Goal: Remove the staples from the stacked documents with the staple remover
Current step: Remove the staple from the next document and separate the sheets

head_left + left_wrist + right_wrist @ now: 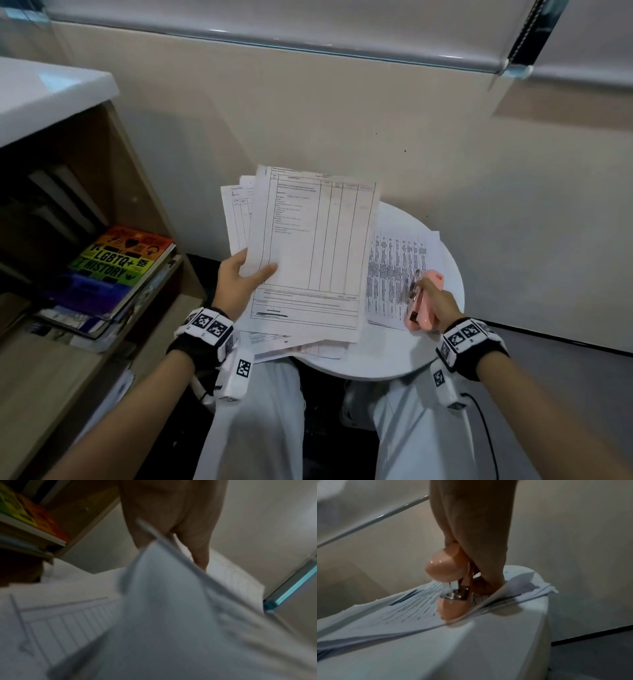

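Gripping pink staple remover [423,303], right hand [435,301] lowered

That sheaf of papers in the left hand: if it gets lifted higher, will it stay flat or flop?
The sheaf, pinched at one edge by the left hand, would probably droop at its free side. Its sheets are already fanned, so some may slide apart. It is likely light.

An office corner: printed forms [310,240] on a small round white tabletop [404,363], beside a wooden bookshelf [137,192] holding books [120,263].
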Available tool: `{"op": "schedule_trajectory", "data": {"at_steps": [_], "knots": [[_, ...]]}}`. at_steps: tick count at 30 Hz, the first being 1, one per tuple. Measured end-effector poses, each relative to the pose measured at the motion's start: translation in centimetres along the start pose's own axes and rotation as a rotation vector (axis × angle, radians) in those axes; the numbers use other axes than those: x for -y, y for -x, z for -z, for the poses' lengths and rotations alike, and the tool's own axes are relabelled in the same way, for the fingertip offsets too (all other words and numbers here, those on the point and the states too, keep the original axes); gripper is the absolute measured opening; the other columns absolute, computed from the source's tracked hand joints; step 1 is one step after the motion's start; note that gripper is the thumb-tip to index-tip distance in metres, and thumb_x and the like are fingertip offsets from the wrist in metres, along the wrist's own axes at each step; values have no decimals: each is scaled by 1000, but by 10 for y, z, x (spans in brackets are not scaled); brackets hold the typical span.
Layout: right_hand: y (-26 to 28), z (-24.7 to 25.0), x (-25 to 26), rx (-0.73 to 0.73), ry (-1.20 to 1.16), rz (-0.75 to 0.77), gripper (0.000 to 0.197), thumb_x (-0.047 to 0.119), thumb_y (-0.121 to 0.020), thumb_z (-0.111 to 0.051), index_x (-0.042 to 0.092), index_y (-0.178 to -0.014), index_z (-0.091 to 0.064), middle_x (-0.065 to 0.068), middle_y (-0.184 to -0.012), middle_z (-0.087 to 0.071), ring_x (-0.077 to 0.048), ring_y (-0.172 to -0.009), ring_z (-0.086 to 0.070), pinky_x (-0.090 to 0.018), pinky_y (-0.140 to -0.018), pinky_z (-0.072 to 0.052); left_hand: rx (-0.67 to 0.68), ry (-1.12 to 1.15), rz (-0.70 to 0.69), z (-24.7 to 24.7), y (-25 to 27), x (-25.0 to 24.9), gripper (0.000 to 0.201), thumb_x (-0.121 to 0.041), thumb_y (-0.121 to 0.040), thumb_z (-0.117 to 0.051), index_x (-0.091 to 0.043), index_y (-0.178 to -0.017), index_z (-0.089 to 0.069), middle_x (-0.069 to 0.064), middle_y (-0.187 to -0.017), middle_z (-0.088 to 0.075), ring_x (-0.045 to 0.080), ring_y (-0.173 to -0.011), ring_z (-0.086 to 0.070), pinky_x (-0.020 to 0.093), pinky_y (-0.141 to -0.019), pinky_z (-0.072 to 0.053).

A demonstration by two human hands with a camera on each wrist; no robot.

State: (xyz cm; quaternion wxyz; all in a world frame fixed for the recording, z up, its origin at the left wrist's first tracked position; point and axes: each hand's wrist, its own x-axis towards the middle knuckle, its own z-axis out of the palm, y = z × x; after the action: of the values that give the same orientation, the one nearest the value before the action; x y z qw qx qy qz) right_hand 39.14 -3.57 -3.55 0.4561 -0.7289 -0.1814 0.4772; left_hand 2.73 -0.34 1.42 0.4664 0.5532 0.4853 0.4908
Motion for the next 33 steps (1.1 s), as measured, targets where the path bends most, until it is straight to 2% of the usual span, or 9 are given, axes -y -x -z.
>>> {"op": "schedule_trajectory", "data": {"at_steps": [4, 7, 13, 17, 20, 23, 26, 29, 33], "knots": [[1, 8, 3, 11, -38, -43, 18, 26, -83, -63, 9, -86, -57, -13, -83, -63, -26, -69, -58, -36, -72, -50, 13, -15, 83, -11, 13, -4, 68, -13, -75, -77, -22, -129, -37, 0, -137, -47, 15, -123, -49, 35, -107, -40], [6, 10, 6, 12, -69, -49, 18, 24, -85, -62, 8, -91, -58, -11, -77, -64, -25, -67, -59, -39, -76, -50, 154, -96, 114, -25, 34, 6, 96, -8, -77, -76, -26, -146, -13, -16, -150, -17, 2, -138, -20, 22, -113, -19], [15, 7, 13, -17, -105, -29, 17, 26, -86, -62, 9, -88, -60, -11, -77, -64, -25, -63, -58, -35, -65, -50, 374, -460, 337, -53, 72, 31, 65, -15, -89, -62, -11, -146, -30, 5, -152, -33, 19, -140, -30, 24, -112, -24], [32, -5, 31, -136, -60, 250, 13, 30, -92, -60, 19, -85, -57, -8, -82, -62, -22, -60, -56, -34, -59, -53, 567, -707, 338, -49, 67, 11, 65, -36, -92, -57, -18, -147, -27, 1, -152, -34, 19, -137, -38, 29, -111, -31], [44, -27, 49, 40, 96, 306, 19, 26, -93, -59, 14, -106, -54, -10, -89, -60, -19, -60, -54, -27, -48, -50, 583, -1110, 341, -44, 56, -6, 55, -49, -93, -45, -24, -141, -38, 0, -143, -47, 21, -118, -58, 31, -99, -45], [56, -61, 56, 315, 301, 197, 40, 12, -88, -60, 5, -121, -39, -13, -94, -57, -19, -63, -56, -27, -46, -51, 447, -1431, 212, -52, 44, -20, 39, -42, -95, -44, -15, -119, -59, 3, -120, -61, 23, -108, -60, 30, -86, -45], [68, -99, 46, 439, 491, 172, 27, 8, -91, -53, 7, -115, -41, -13, -95, -59, -17, -58, -54, -22, -42, -47, 405, -1381, 143, -64, 26, -14, 29, -27, -95, -49, -10, -117, -57, 7, -121, -55, 26, -113, -55, 33, -88, -45], [71, -133, 30, 421, 692, 259, 19, 20, -94, -52, 7, -108, -47, -7, -90, -62, -16, -61, -58, -27, -49, -47, 484, -1279, 36, -67, 7, 14, 47, -28, -91, -56, -9, -133, -44, 6, -140, -40, 24, -131, -38, 37, -102, -39], [62, -154, 14, 302, 895, 343, 47, 36, -95, -51, 4, -128, -41, -18, -119, -57, -35, -102, -62, -39, -76, -52, 604, -1250, 48, -64, -7, 40, 77, -35, -90, -59, -9, -149, -18, 2, -159, -11, 20, -146, -13, 40, -116, -24]]}}
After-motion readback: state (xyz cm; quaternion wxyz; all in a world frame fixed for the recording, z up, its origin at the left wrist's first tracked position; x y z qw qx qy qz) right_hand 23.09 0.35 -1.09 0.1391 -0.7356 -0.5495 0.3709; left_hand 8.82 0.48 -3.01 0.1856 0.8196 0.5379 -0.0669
